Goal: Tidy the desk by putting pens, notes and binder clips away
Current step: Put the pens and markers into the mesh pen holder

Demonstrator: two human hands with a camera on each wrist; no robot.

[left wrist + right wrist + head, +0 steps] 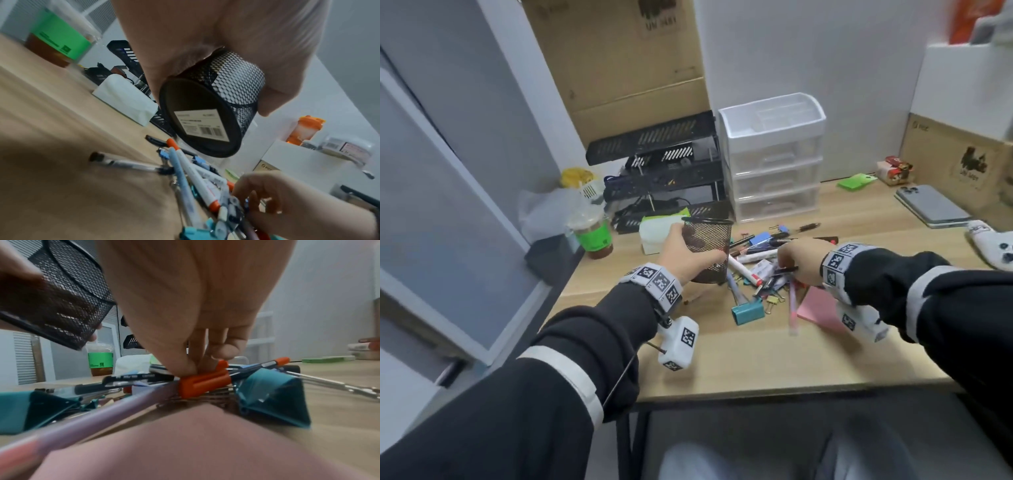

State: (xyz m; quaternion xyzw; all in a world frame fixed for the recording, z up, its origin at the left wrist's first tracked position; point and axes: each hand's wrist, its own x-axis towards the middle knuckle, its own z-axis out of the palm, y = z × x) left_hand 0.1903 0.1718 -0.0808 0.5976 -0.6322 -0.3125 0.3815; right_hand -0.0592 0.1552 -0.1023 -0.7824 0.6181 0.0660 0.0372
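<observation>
**Pens being gathered beside a lifted mesh cup**

The black mesh pen cup (708, 248) is being gripped around its wall by the left hand (681, 255) and is being held tilted, off the desk (739, 356), at the left edge of the clutter; its labelled base is shown clear of the wood in the left wrist view. Just to its right, the right hand (799, 262) is being curled down into the pile of pens (753, 270), and a pink pen (793, 310) is being pinched between thumb and fingers, its near end reaching out over the pink sticky notes (820, 310). In the right wrist view the fingertips (189, 368) are being pressed close to an orange marker cap (203, 381), so a second pen is possibly being caught up too.

Several slips are being risked. Because the pens are lying crossed over one another and over a teal binder clip (748, 311), neighbours are likely to be dragged or flicked off the desk as one is lifted. With the cup being held tilted, a dropped pen is liable to slide back out.

Much is being obscured. The cup's inside is not being shown clearly, so its contents cannot be told. The right fingertips are being hidden by the hand itself from the head view, and the wrist views are being blurred, so exactly which pens are being held cannot be settled.
</observation>
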